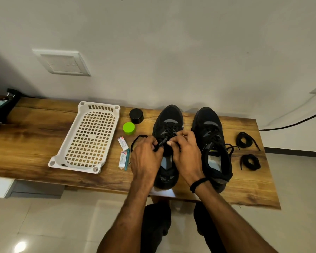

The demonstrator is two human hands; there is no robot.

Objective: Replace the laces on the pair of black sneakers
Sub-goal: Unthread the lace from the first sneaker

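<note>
My left hand (146, 158) and right hand (187, 156) pinch thin black lace (135, 140) on centre-frame black mesh sneaker (169, 114); uneven tugging could slide it off the wooden worktop (35, 139).

Left hand (146, 154) and right hand (185, 152) pinch a black lace (135, 141) over the left sneaker (169, 121).

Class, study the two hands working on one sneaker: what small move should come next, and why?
Probably draw the lace out of the next eyelet. The left hand and right hand both pinch it at the sneaker's upper eyelets. A slack loop trails aside, lower crossings look threaded, and two coiled laces wait nearby.
</note>
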